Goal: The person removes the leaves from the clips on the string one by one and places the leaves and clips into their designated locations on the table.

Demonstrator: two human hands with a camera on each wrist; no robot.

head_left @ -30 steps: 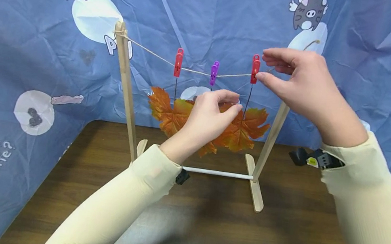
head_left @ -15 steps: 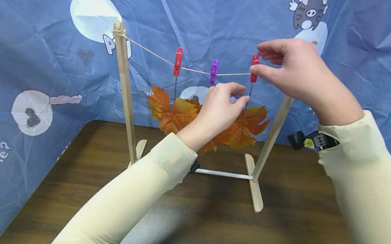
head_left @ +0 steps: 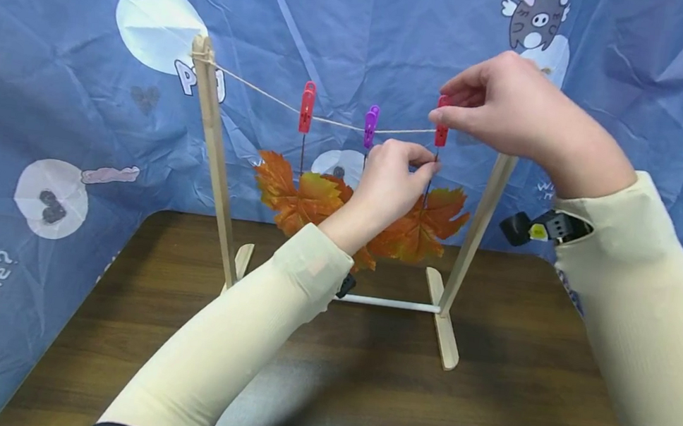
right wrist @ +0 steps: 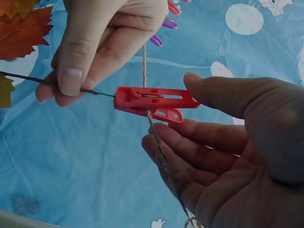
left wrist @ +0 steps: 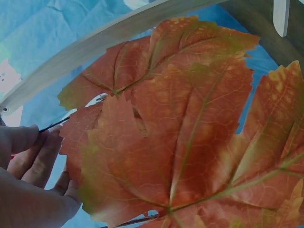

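Observation:
My left hand [head_left: 383, 183] pinches the thin dark stem [right wrist: 28, 77] of the right-hand autumn leaf [head_left: 421, 233] between thumb and fingers, just below a red clothespin [head_left: 440, 135]. The stem's greenish tip sits in that clothespin's jaws. With the thumb on one handle and fingers at the other, my right hand [head_left: 513, 113] holds the same clothespin, which is on the twine [right wrist: 144, 66]. In the left wrist view, orange-red leaves [left wrist: 190, 123] overlap beside my left hand. Another red clothespin [head_left: 306, 111] and a purple clothespin [head_left: 370, 128] hang farther left, with leaf stems below them.
The twine is strung across a wooden stand with a left post [head_left: 215, 148], a right post [head_left: 479, 230] and a white crossbar [head_left: 394, 304]. It stands on a brown wooden table [head_left: 485, 401]. A blue printed cloth [head_left: 352, 22] hangs behind.
My left hand has moved up and right and taken the stem between its fingertips. My right hand has moved slightly left and up onto the right red clothespin.

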